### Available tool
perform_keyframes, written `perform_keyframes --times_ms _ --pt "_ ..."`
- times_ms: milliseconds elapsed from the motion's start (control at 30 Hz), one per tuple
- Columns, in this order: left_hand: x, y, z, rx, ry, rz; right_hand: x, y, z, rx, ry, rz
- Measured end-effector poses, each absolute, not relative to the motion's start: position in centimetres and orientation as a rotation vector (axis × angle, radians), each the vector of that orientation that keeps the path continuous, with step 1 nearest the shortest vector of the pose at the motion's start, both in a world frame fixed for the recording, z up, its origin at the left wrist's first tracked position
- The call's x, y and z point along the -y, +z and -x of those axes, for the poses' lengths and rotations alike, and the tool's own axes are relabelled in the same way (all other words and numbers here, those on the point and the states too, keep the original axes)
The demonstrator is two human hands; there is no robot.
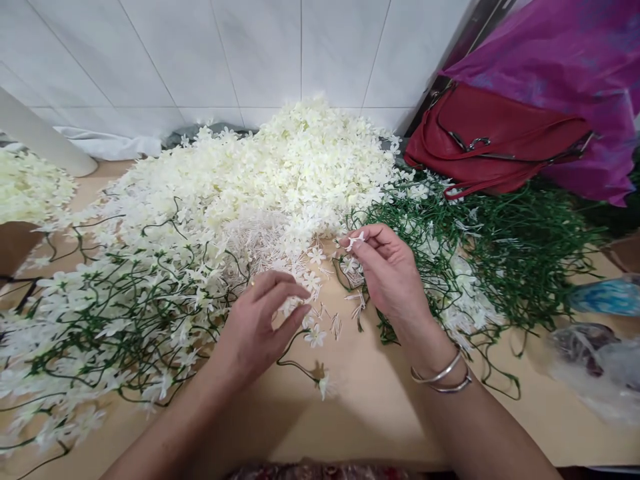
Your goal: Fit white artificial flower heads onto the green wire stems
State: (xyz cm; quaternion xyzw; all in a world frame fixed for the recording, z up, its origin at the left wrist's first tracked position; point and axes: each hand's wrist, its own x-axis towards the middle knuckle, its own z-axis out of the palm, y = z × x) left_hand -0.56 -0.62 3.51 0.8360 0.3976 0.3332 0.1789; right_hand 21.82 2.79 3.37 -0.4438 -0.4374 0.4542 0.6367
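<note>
My left hand [263,320] is closed in a pinch on a small white artificial flower [291,305] fixed to a thin green wire stem [299,365] that trails toward me on the tan tabletop [360,407]. My right hand [387,270] pinches a tiny white flower piece [356,241] between thumb and fingertips, just above loose white stamen bits [336,325]. Two metal bangles [443,377] circle my right wrist. A big heap of loose white flowers [280,180] lies right behind both hands.
Finished stems with white flowers [100,320] sprawl at the left. Bare green wire stems [500,253] pile at the right. A red handbag [490,143] and purple cloth [565,60] sit at the back right, plastic bags [600,360] at the right edge, tiled wall [250,47] behind.
</note>
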Motion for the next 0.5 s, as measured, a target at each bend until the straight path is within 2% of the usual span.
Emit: perform_keyframes --times_ms 233,500 --pt "4.5 0.6 1.6 -1.235 0.482 -2.554 -2.6 3.1 -21.5 1.189 0.774 1.146" --pt "4.1 0.3 2.0 -1.326 0.352 -2.59 -2.5 3.4 -21.5 0.878 1.335 0.968"
